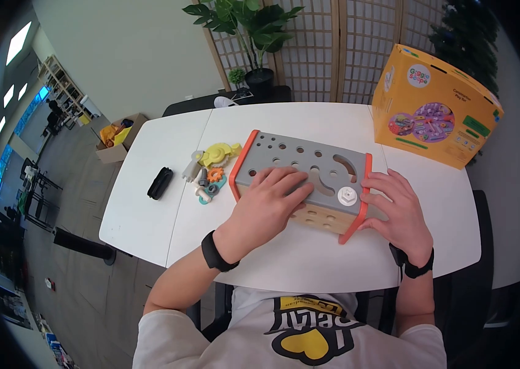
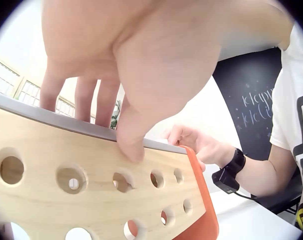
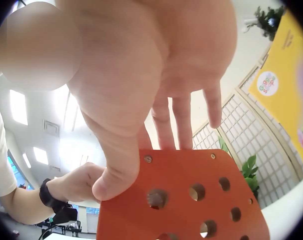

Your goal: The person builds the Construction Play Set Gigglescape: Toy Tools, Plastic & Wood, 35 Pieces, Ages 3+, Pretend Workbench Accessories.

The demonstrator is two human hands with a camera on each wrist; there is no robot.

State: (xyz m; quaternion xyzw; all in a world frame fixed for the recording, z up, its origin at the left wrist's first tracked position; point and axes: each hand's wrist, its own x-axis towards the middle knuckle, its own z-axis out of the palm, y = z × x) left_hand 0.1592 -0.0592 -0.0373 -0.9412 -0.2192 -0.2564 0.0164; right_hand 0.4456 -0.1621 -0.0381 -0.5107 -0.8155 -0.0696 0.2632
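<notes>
A toy workbench [image 1: 303, 154] with a grey holed top, wooden front and orange end panels [image 3: 181, 195] sits on the white table. My left hand [image 1: 266, 206] holds its front edge, fingers on the grey top and thumb over the wooden front [image 2: 81, 150]. At the right end, my right hand [image 1: 395, 206] grips the orange panel, fingertips along its top edge and thumb near its front corner. A white hex-headed bolt [image 1: 347, 196] stands in the grey top close to the right fingers. The bench's underside is hidden.
Left of the bench lie a yellow toy piece [image 1: 217, 154], an orange gear [image 1: 215, 174] and several grey, white and teal parts. Farther left is a black case [image 1: 160, 183]. A large yellow box [image 1: 435, 104] stands at the back right.
</notes>
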